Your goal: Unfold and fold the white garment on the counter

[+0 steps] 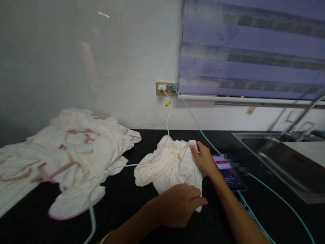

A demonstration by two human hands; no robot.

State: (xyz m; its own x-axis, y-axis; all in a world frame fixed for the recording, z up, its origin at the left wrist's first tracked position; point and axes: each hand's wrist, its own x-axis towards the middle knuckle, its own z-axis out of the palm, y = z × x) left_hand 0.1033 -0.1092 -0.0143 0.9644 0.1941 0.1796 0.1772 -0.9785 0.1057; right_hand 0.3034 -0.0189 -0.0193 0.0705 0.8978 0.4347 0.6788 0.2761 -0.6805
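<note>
A crumpled cream garment (172, 166) with a gathered band along its right side lies on the dark countertop (122, 217). My left hand (181, 205) is at the near end of that band, its fingers curled onto the cloth and its thumb pointing right. At the band's far end, my right hand (203, 157) pinches the fabric between thumb and fingers. The undersides of the fingers on both hands are hidden. A white cable (132, 165) runs across the garment's left part.
To the left is a heap of cream clothes with pink trim (83, 145). A lit phone (230, 173) lies by my right forearm, with a teal cable (198, 123) near it. Further right is a steel sink (269, 159). Plugs fill part of the wall socket (169, 88).
</note>
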